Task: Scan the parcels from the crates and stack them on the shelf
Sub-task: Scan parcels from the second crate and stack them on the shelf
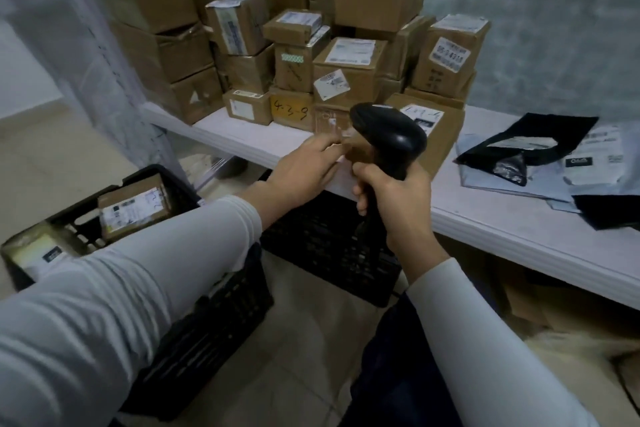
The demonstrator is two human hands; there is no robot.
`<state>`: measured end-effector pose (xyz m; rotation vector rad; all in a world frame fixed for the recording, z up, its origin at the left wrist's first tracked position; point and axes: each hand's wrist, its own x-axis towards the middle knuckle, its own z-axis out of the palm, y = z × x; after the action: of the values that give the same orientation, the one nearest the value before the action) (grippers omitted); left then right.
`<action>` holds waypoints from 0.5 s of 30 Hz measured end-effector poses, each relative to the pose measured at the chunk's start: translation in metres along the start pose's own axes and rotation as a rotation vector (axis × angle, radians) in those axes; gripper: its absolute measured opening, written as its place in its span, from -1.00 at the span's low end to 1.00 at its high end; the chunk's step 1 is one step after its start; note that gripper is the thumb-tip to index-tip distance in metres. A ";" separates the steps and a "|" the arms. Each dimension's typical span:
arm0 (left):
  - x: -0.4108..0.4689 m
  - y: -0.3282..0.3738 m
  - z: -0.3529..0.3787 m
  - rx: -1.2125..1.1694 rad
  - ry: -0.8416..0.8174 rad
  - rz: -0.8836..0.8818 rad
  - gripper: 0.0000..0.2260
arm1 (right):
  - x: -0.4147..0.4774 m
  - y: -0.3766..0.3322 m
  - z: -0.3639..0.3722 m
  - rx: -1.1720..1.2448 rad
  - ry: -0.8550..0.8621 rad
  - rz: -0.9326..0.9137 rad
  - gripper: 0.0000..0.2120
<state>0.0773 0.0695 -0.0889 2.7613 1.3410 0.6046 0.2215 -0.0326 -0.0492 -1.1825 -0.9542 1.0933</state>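
The right hand (394, 199) gripped the black scanner (389, 135) by its handle, fingers wrapped tight around it. The scanner's head pointed at a small brown parcel (357, 146) on the front edge of the shelf (221, 135). The left hand (304, 166) held that parcel, fingers curled on its near side. Stacked boxes (349, 69) stood behind, and another box (133, 206) lay in the black crate (207, 322) on the left.

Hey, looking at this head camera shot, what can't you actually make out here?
All in the head view:
- Whether the left hand grips anything: blurred, partly behind the scanner held by the right hand.
- Print on the parcel labels: too small, blurry.
- Contents of the near crate: mostly covered by the left sleeve.
- Space under the shelf: dark, cut off by the right edge.
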 end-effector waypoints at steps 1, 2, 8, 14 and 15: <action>-0.019 -0.012 -0.002 0.015 -0.005 -0.050 -0.66 | -0.003 0.003 0.010 -0.031 -0.068 0.017 -0.89; -0.040 -0.025 -0.004 0.027 -0.024 -0.106 -0.67 | -0.006 0.008 0.021 -0.068 -0.139 0.035 -0.90; -0.178 -0.108 -0.016 -0.006 -0.120 -0.726 -0.70 | -0.019 0.059 0.104 -0.171 -0.492 0.262 -0.93; -0.291 -0.174 -0.006 -0.104 -0.438 -1.272 -0.53 | -0.021 0.121 0.178 -0.316 -0.633 0.438 -0.90; -0.304 -0.177 0.002 -0.158 -0.502 -1.304 -0.49 | -0.022 0.130 0.188 -0.334 -0.643 0.458 -0.91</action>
<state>-0.2254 -0.0492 -0.2246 1.2324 2.2500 -0.0775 0.0166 -0.0080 -0.1509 -1.3875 -1.4387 1.7976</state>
